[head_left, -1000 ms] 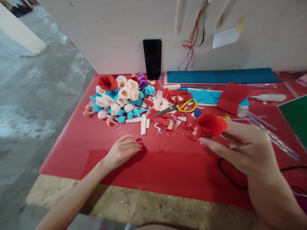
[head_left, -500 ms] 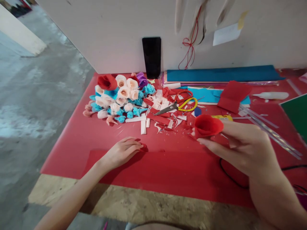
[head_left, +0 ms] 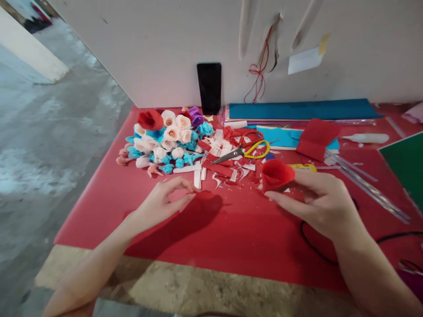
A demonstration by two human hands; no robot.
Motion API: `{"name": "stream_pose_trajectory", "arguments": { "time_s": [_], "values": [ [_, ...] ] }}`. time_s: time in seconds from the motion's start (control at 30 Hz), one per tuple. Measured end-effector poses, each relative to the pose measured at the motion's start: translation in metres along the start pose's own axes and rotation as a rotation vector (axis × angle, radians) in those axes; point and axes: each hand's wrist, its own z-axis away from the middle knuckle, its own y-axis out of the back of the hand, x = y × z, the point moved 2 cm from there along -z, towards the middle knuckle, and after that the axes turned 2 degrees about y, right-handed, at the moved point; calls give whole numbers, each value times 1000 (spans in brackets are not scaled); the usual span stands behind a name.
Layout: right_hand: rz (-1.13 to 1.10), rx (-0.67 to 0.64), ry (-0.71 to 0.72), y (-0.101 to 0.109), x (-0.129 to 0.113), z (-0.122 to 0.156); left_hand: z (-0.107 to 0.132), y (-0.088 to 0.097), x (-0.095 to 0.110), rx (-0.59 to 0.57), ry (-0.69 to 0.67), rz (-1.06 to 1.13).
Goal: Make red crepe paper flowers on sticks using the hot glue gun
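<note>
On the right, my right hand (head_left: 320, 202) pinches a red paper flower (head_left: 277, 174) by its base, the cupped petals opening upward. My left hand (head_left: 168, 198) is raised a little over the table, with thumb and fingertips closed on a red paper petal (head_left: 205, 197). That petal blends into the red tabletop and the shadow, so its outline is hard to see. Scissors (head_left: 243, 152) with one red and one yellow handle lie on paper scraps (head_left: 228, 169) beyond the hands.
A heap of finished paper flowers (head_left: 168, 143) lies at the back left. A black phone (head_left: 209, 88) leans on the pale wall. Blue paper (head_left: 297, 110), folded red paper (head_left: 317, 138), a white bottle (head_left: 366, 138), clear sticks (head_left: 370, 187) and a black cable (head_left: 313, 248) are on the right.
My left hand has lifted off the table with the red petal between its fingertips. The right hand and flower have shifted slightly left. The camera view has tilted a little upward.
</note>
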Motion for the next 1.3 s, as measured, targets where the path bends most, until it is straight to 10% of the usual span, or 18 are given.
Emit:
{"name": "stream_pose_trajectory", "arguments": {
  "time_s": [0.4,0.6,0.87,1.3],
  "values": [
    [-188,63,-92,3,-20,2,-60,-5,100,56,-168,375],
    [-129,296,-64,17,-21,4,-66,-23,108,-38,-318,597],
    [29,263,-34,9,-16,6,-68,-23,108,159,-414,475],
    [251,321,68,3,-16,11,-56,-30,111,102,-545,461]
  ]
}}
